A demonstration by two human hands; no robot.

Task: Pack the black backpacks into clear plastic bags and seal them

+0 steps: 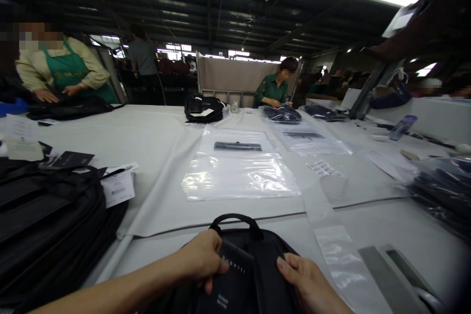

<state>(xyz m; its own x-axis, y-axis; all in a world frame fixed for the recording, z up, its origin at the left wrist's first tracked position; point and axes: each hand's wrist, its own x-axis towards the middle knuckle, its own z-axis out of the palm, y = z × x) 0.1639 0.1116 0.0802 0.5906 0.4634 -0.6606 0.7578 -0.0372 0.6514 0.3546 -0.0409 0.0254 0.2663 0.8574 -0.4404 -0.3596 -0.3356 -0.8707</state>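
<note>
Nearest to me, a black backpack (245, 274) lies flat on the white table (154, 147), its carry handle (235, 221) arching at the far end, so the bag's long axis runs straight away from me. My left hand (202, 257) rests on the bag's left shoulder just below that handle, fingers curled over the fabric and thumb pressing a dark card tag (230, 279) with pale lettering; it grips the bag rather than lying loose. My right hand (305, 282) sits on the bag's right side, thumb on the fabric, fingers partly cut off by the frame edge, so I cannot tell whether they are clenched. The left hand is the nearer of the two to the handle. Left of the backpack, a second black bag (47, 225) lies in a heap with a white barcode tag (117, 189) on it. Right of the backpack, a narrow clear plastic strip (338, 255) lies on the cloth. Beyond the backpack's handle, a stack of clear poly bags (239, 174) lies flat, well apart from my fingers, with more sheets (305, 137) further right. Further beyond, another black backpack (203, 108) sits alone. At the far left a person in a green apron (69, 71) handles a dark bag, and across the table a person in a green shirt (274, 89) works over bagged goods.
</note>
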